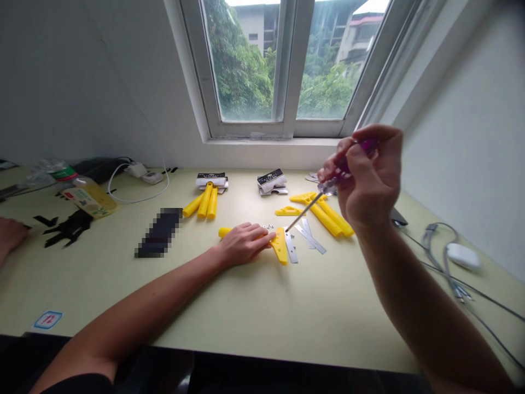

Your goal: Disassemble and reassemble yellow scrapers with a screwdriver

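Note:
My right hand is raised and closed around the purple handle of a screwdriver. The shaft slants down to the left, its tip close to the head of a yellow scraper. Over that scraper's handle lies my left hand, pressing it against the table with the fingers curled on it. A metal blade is beside the scraper head, and two more blades cross each other to the right. Several small screws are scattered behind the scraper head. Whether the tip touches a screw is too small to tell.
Yellow handles and black-and-white packaging sit at the back. More yellow scraper parts lie under the right hand. A drink bottle, a pixelated dark object and another person's hand are left; cables are right.

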### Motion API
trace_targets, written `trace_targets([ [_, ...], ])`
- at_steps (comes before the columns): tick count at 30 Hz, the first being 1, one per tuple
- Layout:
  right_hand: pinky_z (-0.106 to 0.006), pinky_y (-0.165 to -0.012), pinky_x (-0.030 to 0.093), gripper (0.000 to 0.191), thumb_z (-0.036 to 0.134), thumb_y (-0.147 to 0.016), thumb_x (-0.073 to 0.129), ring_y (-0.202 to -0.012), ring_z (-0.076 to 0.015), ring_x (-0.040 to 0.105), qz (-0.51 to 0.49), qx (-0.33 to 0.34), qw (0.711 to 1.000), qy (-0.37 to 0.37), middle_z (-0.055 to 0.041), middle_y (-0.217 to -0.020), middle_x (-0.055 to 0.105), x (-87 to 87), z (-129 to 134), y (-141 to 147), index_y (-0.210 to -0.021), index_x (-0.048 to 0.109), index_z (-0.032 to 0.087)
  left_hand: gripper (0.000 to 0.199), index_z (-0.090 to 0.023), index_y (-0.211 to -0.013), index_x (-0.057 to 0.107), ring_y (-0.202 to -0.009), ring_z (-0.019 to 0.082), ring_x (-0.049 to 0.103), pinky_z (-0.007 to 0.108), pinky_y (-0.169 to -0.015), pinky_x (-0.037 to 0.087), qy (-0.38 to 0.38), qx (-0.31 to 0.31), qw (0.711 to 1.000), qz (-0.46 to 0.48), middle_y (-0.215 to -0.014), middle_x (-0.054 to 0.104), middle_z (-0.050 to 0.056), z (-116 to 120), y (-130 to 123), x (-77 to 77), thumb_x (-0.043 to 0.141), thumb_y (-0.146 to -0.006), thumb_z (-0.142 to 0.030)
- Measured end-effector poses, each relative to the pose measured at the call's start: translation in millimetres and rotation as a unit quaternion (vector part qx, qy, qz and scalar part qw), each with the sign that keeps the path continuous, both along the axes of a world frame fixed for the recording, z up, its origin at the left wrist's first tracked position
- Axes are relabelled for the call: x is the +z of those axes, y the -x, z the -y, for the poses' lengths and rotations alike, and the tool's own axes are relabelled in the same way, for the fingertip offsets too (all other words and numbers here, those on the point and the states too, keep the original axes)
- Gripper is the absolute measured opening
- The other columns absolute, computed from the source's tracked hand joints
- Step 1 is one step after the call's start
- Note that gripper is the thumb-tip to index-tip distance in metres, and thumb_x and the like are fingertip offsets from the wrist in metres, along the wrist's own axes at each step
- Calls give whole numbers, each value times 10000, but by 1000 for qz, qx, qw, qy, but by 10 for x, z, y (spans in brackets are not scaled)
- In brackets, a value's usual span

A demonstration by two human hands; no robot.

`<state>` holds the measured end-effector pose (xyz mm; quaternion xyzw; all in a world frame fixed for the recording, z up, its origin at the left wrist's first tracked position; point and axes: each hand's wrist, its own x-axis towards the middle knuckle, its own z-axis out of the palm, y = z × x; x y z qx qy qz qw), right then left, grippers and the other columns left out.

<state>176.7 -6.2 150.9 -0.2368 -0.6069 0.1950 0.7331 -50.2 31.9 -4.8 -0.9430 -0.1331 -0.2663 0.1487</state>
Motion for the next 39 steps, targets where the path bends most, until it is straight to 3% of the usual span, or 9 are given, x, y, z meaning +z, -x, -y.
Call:
trace_targets([
  [2,-226,-361,353,115,350,-922,531,-433,-79,420,-99,-3,995,11,55,-695,444,-57,-17,100,-891,448,276,272,-158,-1194,578,-819,164,634,292,-662,480,-4,-10,1000,-14,-962,686,71,11,-5,6,469,-992,-304],
  [4,-221,-315,247,212,402,-931,524,-370,-69,340,-130,1,991,30,71,-618,392,-114,-37,156,-818,414,260,281,-161,-1207,573,-818,164,635,292,-663,480,-7,-18,1000,-25,-955,681,68,24,-10,13,467,-993,-309],
  [6,-227,-302,217,264,435,-927,537,-349,-65,315,-132,11,990,45,76,-588,380,-154,-52,173,-783,412,252,292,-161,-1221,568,-820,165,637,292,-673,483,-8,-23,999,-31,-952,678,66,32,-14,20,468,-993,-313],
  [14,-248,-326,200,254,434,-929,502,-343,-81,294,-139,19,989,44,58,-564,356,-111,-6,163,-761,437,255,302,-166,-1218,576,-827,160,637,288,-683,486,-8,-20,999,-40,-945,667,66,23,-13,18,444,-1002,-330],
  [22,-275,-349,261,312,564,-934,373,-395,-113,309,-39,-75,992,97,32,-626,329,-144,29,182,-817,338,278,297,-164,-1212,578,-823,158,635,286,-677,489,-9,-24,999,-38,-937,662,61,23,-8,17,457,-997,-329],
  [32,-259,-347,280,287,531,-941,453,-391,-99,347,-65,-65,992,88,47,-648,377,-178,-92,176,-841,358,279,289,-165,-1218,551,-824,157,633,287,-688,486,-26,-27,998,-47,-938,659,64,38,-4,36,445,-1005,-328],
  [34,-264,-375,350,257,509,-941,487,-419,-104,414,-25,-95,992,80,47,-667,426,-182,-135,142,-884,382,282,287,-158,-1227,540,-822,160,631,290,-688,489,-41,-30,998,-44,-937,654,63,51,4,40,463,-999,-316],
  [36,-289,-485,458,237,500,-927,528,-533,-133,527,82,-164,981,69,21,-712,508,-155,-139,76,-928,457,274,283,-151,-1228,533,-814,162,629,293,-686,490,-59,-29,997,-42,-933,651,61,64,12,38,484,-991,-298],
  [39,-373,-731,535,253,489,-884,605,-768,-200,615,249,-273,928,45,-40,-827,610,-50,-64,-65,-957,600,247,272,-147,-1217,535,-798,161,627,294,-675,487,-77,-26,996,-39,-926,647,57,74,20,27,503,-984,-283],
])
